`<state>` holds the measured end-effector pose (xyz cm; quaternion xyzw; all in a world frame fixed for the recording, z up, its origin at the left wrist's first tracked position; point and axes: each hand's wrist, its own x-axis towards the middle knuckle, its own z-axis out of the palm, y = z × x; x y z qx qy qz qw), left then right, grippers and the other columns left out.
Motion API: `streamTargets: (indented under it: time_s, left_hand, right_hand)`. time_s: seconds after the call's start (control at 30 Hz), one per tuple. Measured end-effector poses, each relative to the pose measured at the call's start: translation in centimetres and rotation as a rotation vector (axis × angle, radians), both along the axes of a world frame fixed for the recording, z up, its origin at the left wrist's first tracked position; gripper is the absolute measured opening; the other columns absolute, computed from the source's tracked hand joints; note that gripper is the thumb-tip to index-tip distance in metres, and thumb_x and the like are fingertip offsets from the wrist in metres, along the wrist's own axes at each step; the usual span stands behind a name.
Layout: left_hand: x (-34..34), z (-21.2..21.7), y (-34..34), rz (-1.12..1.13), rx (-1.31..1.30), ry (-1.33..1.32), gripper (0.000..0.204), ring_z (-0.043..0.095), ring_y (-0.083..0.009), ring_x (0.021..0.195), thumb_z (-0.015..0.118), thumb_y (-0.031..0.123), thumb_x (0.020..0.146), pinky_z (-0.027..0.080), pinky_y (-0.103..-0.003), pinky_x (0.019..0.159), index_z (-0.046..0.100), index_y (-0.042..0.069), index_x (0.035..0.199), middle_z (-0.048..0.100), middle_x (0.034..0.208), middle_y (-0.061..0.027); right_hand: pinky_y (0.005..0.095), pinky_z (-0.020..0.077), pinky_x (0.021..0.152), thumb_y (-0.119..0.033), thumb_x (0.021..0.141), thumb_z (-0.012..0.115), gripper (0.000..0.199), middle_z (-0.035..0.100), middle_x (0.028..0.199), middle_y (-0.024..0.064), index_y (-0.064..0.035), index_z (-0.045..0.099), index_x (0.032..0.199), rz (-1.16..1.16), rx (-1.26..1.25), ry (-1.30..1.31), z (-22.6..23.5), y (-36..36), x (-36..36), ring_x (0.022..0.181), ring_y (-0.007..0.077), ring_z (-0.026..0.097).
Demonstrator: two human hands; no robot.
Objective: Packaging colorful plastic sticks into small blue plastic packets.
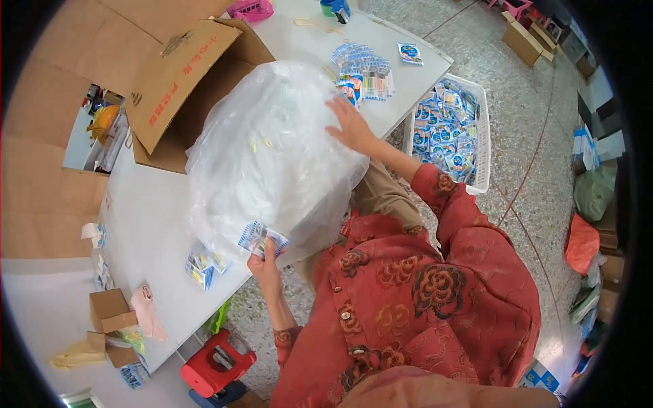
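My left hand is closed on a small flat stack of blue-and-white packets, pinched between thumb and fingers at the table's near edge. My right hand has its fingers spread over the right side of a large clear plastic bag; whether it touches the film I cannot tell. The bag is puffed up and spreads from the mouth of an open cardboard box across the table. Inside the bag, small pale pieces show faintly. Beyond my right hand lie fanned rows of similar packets.
A white plastic basket full of blue packets stands right of the table. More packets lie left of my left hand. A single packet is near the far right corner. A red stool stands below the table edge.
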<state>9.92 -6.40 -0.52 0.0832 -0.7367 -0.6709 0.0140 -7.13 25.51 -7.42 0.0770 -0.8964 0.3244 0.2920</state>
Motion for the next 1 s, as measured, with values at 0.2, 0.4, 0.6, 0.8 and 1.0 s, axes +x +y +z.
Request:
streamTargets:
  time_s: [0.2,0.4,0.6,0.8,1.0]
  left_hand:
    - [0.8,-0.7,-0.4,0.086,0.013,-0.058,0.023,0.063,-0.0152,0.079,0.055,0.015,0.091,0.053,-0.028,0.062,0.059,-0.003,0.105,0.065,0.095,-0.0115]
    - [0.5,1.5,1.4,0.083,-0.014,-0.015,0.025,0.063,-0.0164,0.079,0.056,0.015,0.090,0.054,-0.030,0.063,0.057,-0.003,0.108,0.065,0.094,-0.0117]
    - [2.9,2.5,3.2,0.144,-0.024,0.009,0.022,0.064,-0.0168,0.079,0.056,0.014,0.090,0.054,-0.030,0.063,0.058,-0.002,0.105,0.064,0.094,-0.0103]
    - [3.3,3.3,5.6,0.186,-0.017,-0.052,0.019,0.062,-0.0141,0.078,0.055,0.013,0.091,0.055,-0.029,0.065,0.060,-0.002,0.101,0.063,0.091,-0.0064]
    - [4.1,3.0,7.2,0.255,-0.014,-0.060,0.020,0.063,-0.0162,0.081,0.054,0.013,0.091,0.054,-0.030,0.065,0.058,-0.001,0.104,0.063,0.093,-0.0069]
  right_hand:
    - [0.0454,0.0311,0.102,-0.020,0.076,0.065,0.063,0.035,0.134,0.0203,-0.0091,0.039,0.132,0.159,0.042,-0.140,-2.2,-7.7,0.1,0.121,0.0379,0.037]
    - [0.0457,0.0301,0.101,-0.017,0.076,0.061,0.055,0.035,0.135,0.0194,-0.0062,0.044,0.127,0.220,0.121,-0.116,-1.7,-13.5,-2.0,0.121,0.0359,0.036]
    - [0.0443,0.0282,0.103,-0.017,0.080,0.055,0.047,0.038,0.133,0.0177,-0.0048,0.047,0.124,0.231,0.188,-0.067,-2.0,-15.4,-2.3,0.123,0.0337,0.035]
    - [0.0419,0.0297,0.102,-0.013,0.078,0.057,0.039,0.044,0.127,0.0138,-0.0061,0.054,0.116,0.362,-0.026,-0.036,-1.9,-14.6,-3.0,0.121,0.0311,0.037]
    - [0.0403,0.0375,0.093,-0.010,0.079,0.059,0.028,0.059,0.097,0.0093,-0.0078,0.058,0.106,0.322,-0.384,-0.177,-1.8,-12.9,-3.6,0.101,0.0273,0.053]
